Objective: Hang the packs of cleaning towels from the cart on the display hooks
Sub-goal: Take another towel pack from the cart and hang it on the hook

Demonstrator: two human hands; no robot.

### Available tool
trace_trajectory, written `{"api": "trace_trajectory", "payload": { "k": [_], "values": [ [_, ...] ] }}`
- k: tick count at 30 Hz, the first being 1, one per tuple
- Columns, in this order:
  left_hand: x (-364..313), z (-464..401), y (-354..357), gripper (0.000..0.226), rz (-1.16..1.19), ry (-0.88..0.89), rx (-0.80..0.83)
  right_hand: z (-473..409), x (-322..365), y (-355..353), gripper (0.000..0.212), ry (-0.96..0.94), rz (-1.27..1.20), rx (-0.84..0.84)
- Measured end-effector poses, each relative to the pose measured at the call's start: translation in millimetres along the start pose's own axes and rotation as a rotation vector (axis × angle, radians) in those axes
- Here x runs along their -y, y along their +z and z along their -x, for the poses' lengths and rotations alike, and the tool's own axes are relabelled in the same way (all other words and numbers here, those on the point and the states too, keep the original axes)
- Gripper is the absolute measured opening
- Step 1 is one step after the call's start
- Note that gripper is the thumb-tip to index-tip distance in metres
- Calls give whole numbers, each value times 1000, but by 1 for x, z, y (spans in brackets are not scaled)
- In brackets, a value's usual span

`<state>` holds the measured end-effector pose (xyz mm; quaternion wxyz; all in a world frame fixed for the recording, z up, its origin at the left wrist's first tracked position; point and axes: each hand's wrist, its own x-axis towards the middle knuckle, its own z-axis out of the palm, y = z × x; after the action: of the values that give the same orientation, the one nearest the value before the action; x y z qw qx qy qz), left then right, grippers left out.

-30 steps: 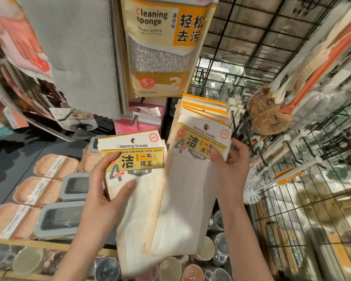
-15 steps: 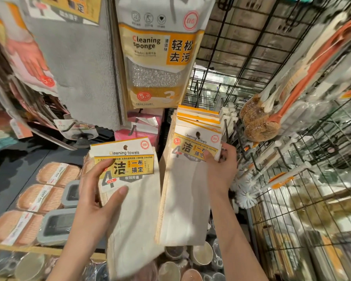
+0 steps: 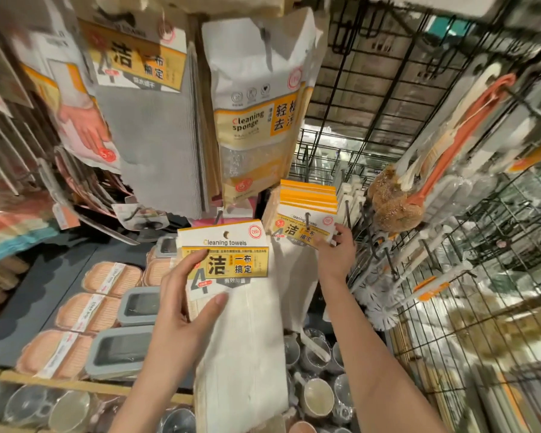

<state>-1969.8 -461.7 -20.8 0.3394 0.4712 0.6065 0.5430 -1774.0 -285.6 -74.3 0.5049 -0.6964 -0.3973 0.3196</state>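
Observation:
My left hand (image 3: 181, 310) grips a pack of cleaning towels (image 3: 231, 295), a white cloth under a yellow and white header card, held upright in the middle of the view. To its right, a row of several like packs (image 3: 306, 210) hangs on a display hook. My right hand (image 3: 334, 254) pinches the header card of the front pack (image 3: 300, 231) of that row at its lower right corner. The black hook tip (image 3: 307, 217) shows through that card's hole. The cart is out of view.
A cleaning sponge bag (image 3: 256, 120) and grey cloth packs (image 3: 150, 129) hang above. Brushes (image 3: 394, 207) hang on the wire grid (image 3: 450, 276) at the right. Soap dishes (image 3: 85, 310) lie on the shelf at lower left, glass cups (image 3: 316, 398) below.
The view has tilted up and the hanging row sits farther away. My right hand has pushed the front pack back along the hook. My left hand still holds its pack.

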Motion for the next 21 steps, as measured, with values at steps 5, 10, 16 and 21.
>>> {"api": "trace_trajectory", "payload": {
  "k": [5, 10, 16, 21],
  "values": [
    [-15, 0, 1, 59, 51, -7, 7, 13, 6, -16, 60, 32, 101, 180],
    [-28, 1, -1, 57, 59, 39, 21, 50, 28, -42, 43, 42, 52, 325],
    [-45, 7, 1, 64, 49, 82, 34, 96, 82, -74, 20, 46, -236, 538],
    [-62, 15, 4, 69, 114, 101, 16, 115, 113, -85, 7, -101, -129, 582]
  ]
}}
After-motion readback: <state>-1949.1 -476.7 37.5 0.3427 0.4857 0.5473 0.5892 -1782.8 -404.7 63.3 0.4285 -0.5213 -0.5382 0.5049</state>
